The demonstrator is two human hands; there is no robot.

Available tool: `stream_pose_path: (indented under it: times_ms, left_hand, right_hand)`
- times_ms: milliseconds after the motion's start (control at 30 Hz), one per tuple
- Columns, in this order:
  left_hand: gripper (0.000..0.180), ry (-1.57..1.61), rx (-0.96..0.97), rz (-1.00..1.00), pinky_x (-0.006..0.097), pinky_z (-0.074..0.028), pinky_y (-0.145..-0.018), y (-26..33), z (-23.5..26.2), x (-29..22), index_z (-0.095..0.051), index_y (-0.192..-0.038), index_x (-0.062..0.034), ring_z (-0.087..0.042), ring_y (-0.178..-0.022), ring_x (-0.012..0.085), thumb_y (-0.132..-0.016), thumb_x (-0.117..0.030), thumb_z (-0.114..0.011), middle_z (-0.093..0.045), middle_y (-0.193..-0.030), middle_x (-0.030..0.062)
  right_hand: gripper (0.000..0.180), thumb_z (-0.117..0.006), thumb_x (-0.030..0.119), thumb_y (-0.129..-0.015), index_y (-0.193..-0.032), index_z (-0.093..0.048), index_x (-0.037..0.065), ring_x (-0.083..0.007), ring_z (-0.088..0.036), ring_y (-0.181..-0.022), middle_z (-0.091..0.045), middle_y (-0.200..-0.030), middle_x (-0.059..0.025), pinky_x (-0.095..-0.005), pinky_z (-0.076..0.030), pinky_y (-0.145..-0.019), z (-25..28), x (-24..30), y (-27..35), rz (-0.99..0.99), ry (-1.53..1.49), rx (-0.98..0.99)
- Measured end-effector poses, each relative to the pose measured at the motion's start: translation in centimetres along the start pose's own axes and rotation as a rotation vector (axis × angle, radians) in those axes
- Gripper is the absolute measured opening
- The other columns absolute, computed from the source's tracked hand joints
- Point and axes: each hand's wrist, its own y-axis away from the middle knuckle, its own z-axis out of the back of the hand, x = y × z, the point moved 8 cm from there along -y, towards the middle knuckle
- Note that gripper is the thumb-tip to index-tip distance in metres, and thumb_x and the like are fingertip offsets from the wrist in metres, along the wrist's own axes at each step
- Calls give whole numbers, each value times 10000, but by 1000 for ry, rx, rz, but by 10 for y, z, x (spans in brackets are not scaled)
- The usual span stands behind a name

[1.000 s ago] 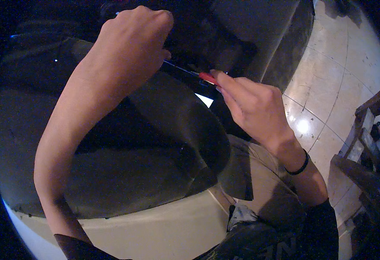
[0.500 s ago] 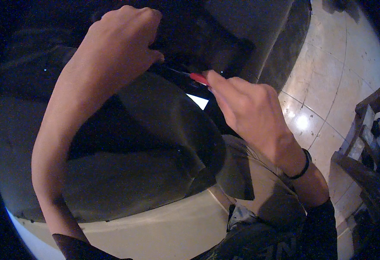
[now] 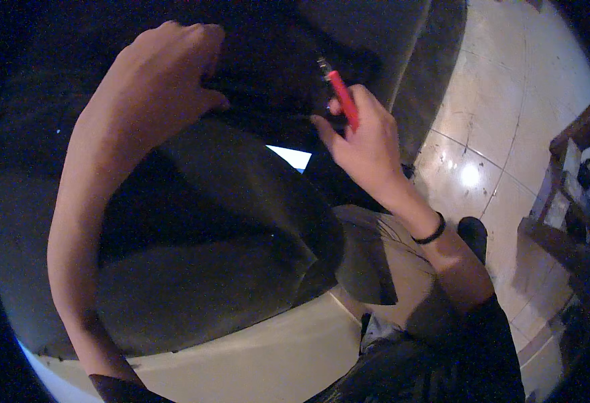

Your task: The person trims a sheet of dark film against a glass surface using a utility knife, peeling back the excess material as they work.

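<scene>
My left hand [image 3: 164, 74] rests over very dark material at the upper left. Its fingers bend downward, with their tips lost in shadow, and its thumb stands apart; whether it grips anything is hidden. To the right, my right hand [image 3: 369, 138] is closed round a red-handled tool [image 3: 344, 99] with a narrow metal end, too blurred to name its kind. The tool points up and slightly left, its metal end apart from my left hand. Below and between the hands, a bright white shape [image 3: 291, 158] shows against the dark surface.
A large dark grey, cloth-like surface [image 3: 194, 295] spreads under my arms, with a pale surface [image 3: 241, 356] along its near edge. Glossy beige floor tiles [image 3: 483, 127] lie to the right. A wooden structure [image 3: 564, 188] stands at the far right, and my bent knee [image 3: 382, 248] is near.
My right hand has drawn back from my left, and the red-handled tool has swung from pointing left to pointing up. My left hand has shifted slightly left and down.
</scene>
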Motion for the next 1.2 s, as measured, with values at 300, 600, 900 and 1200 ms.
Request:
stream_pose_path:
  times_ms: [300,600,900,1200]
  left_hand:
    - [390,-81,115,90,499,-539,-829,-5,12,-10,-637,-974,-48,-671,-964,401,-725,-181,-905,-708,-919,144]
    - [392,-133,118,82,502,-536,-823,-5,16,-12,-635,-919,-39,-679,-933,406,-693,-182,-922,-709,-890,154]
    - [430,-148,-50,-128,485,-526,-838,3,18,-6,-619,-945,-51,-656,-945,387,-689,-209,-927,-676,-908,133]
    - [428,-89,-26,-54,486,-520,-817,-1,12,-1,-610,-936,-59,-650,-914,377,-702,-232,-924,-672,-889,126]
  right_hand:
    - [317,-754,206,-998,-1097,-550,-15,-135,-624,-614,-724,-1037,-134,-315,-512,-499,-2,-40,9,-512,-296,20]
    - [457,-870,256,-911,-1068,-492,55,-106,-568,-703,-656,-899,-46,-295,-459,-551,-26,-44,20,-870,-682,-1]
    - [340,-810,214,-961,-1083,-514,100,-142,-682,-827,-726,-993,-76,-283,-424,-568,-17,-41,27,-989,-679,99]
    - [276,-775,226,-994,-1045,-528,113,-189,-750,-903,-739,-991,-79,-306,-468,-585,-17,-60,27,-918,-745,204]
